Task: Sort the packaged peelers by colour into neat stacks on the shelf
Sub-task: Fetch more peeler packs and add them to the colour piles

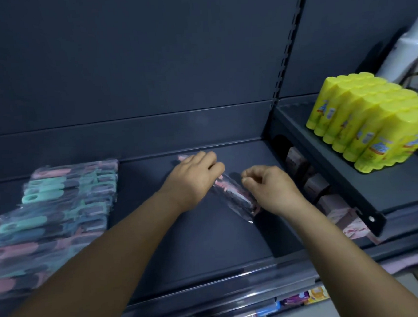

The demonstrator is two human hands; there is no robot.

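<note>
While the left hand (193, 177) is lying over the far end of a pink packaged peeler (232, 193), its fingers curled down onto the clear wrap, the right hand (269, 187) is hovering at the near end with fingers loosely curled; whether it is actually pinching the wrap I cannot tell. The packet is lying slantwise on the dark shelf (208, 244), near the middle and well apart from the mixed pile (59, 206) at the left, where mint-green and pink peelers in clear sleeves are sitting jumbled in rough layers. Another pink packet (184, 157) seems to be peeking out just beyond the left hand's fingers, though it is blurred. To the right, a raised shelf is carrying a block of yellow bottles (372, 121), with small boxes (314, 183) tucked beneath it.

Judging by this, the person is starting a pink stack and is squaring the packet into place. The next move is likely calling for turning the packet straight with the shelf edge, then reaching back to the pile for another pink one.
</note>
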